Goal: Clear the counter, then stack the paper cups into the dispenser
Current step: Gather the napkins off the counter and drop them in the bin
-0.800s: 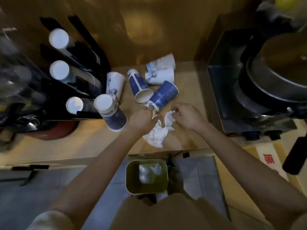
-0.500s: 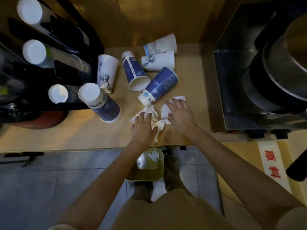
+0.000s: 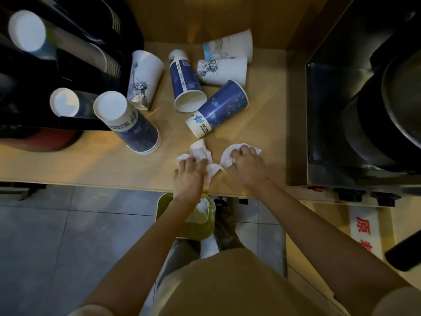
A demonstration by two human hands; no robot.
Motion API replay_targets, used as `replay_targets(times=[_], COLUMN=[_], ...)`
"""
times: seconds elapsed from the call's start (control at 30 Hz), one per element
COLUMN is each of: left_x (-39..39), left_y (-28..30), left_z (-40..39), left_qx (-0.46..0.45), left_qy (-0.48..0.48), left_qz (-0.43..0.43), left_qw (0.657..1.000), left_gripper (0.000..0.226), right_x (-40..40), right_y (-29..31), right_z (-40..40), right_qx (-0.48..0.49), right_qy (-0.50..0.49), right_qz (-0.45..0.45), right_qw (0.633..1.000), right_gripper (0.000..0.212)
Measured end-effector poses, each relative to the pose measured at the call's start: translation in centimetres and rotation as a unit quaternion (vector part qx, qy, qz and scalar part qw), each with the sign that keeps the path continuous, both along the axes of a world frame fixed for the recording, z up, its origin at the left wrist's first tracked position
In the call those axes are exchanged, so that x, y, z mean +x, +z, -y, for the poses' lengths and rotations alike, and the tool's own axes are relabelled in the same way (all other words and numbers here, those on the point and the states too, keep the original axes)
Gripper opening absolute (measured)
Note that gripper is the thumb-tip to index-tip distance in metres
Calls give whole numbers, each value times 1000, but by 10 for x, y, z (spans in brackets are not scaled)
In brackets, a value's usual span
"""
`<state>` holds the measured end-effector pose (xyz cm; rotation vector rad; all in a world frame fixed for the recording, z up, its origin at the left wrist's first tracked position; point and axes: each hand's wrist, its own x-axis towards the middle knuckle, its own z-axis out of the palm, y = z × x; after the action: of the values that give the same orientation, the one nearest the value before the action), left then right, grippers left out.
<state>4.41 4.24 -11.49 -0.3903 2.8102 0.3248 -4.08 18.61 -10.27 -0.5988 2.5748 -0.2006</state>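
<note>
On the counter (image 3: 91,165), once-flat fingers have curled: left hand (image 3: 189,176) seemingly bunches the left tissue (image 3: 200,152), right hand (image 3: 247,166) grips the right tissue (image 3: 227,156).

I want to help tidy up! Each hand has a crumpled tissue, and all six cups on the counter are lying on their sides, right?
Not quite: in the head view five lie on their sides, but the blue cup by the dispenser stands upside down. The left hand and right hand do each hold a crumpled tissue.
</note>
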Motion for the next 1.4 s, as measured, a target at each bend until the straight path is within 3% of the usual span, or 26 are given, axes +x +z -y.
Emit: replay_targets(times=[0.27, 0.43, 0.57, 0.67, 0.83, 1.07, 1.17, 1.33, 1.4], left_x=[57, 125, 167, 187, 208, 211, 210, 204, 197], left_y=[5, 9, -3, -15, -53, -140, -191, -301, -336], left_z=[20, 39, 58, 65, 72, 71, 68, 70, 68], left_qx=[67, 147, 186, 216, 235, 219, 228, 240, 245], left_qy=[-33, 0, 62, 116, 144, 187, 160, 172, 168], left_qz=[-39, -85, -39, -5, 11, 89, 129, 162, 163], left_qw=[996, 986, 980, 970, 961, 954, 952, 942, 941], left_gripper=[31, 31, 32, 30, 30, 29, 31, 37, 36], right_x=[43, 111, 157, 185, 207, 211, 222, 230, 229], right_y=[-1, -3, 0, -5, -52, -163, -223, -319, -353], right_z=[-1, 12, 30, 39, 38, 37, 37, 58, 66], right_qx=[-31, -215, -317, -341, -319, -290, -263, -192, -179], right_qy=[-53, -147, -232, -268, -301, -441, -425, -279, -247], right_qz=[50, 83, 106, 151, 207, 301, 314, 294, 287], right_qw=[997, 962, 914, 888, 875, 794, 807, 894, 908], right_gripper=[22, 9, 17, 31, 18, 25, 26, 23, 27])
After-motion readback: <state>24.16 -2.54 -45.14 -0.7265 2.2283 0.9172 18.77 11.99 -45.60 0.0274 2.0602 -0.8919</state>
